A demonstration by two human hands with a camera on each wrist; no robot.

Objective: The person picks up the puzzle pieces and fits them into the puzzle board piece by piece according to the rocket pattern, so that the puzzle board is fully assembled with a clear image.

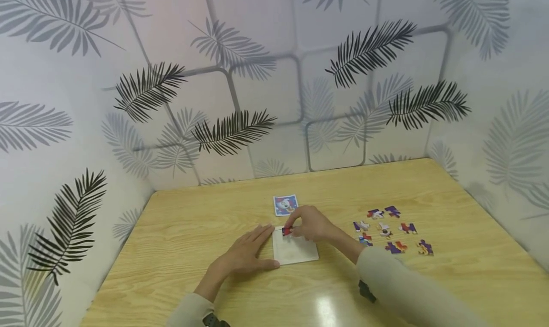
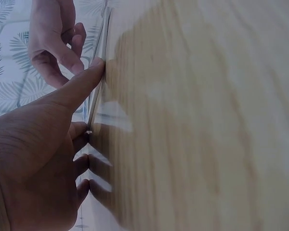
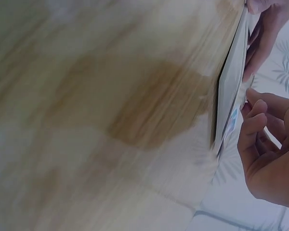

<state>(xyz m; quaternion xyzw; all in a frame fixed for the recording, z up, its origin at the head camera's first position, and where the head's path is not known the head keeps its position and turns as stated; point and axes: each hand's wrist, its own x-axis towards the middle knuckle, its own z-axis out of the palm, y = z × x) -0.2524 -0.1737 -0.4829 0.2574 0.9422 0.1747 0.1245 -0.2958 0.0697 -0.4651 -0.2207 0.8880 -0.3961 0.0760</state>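
A white square puzzle tray (image 1: 296, 251) lies flat on the wooden table. Along its left edge rests my left hand (image 1: 246, 250), fingers and thumb spread and touching the rim. My right hand (image 1: 315, 224) pinches a red and purple puzzle piece (image 1: 286, 231) at the tray's upper left corner. In the right wrist view, the thumb and fingertips of the right hand (image 3: 272, 144) meet just above the tray (image 3: 231, 82); the piece is barely visible there. In the left wrist view, the left thumb (image 2: 82, 86) lies against the tray's edge.
Several loose puzzle pieces (image 1: 385, 230) lie spread out on the right of the table (image 1: 206, 212). A small picture card (image 1: 285, 205) with a white cartoon figure lies behind the tray. A wall with leaf-pattern covering (image 1: 266, 93) stands along the table's back edge.
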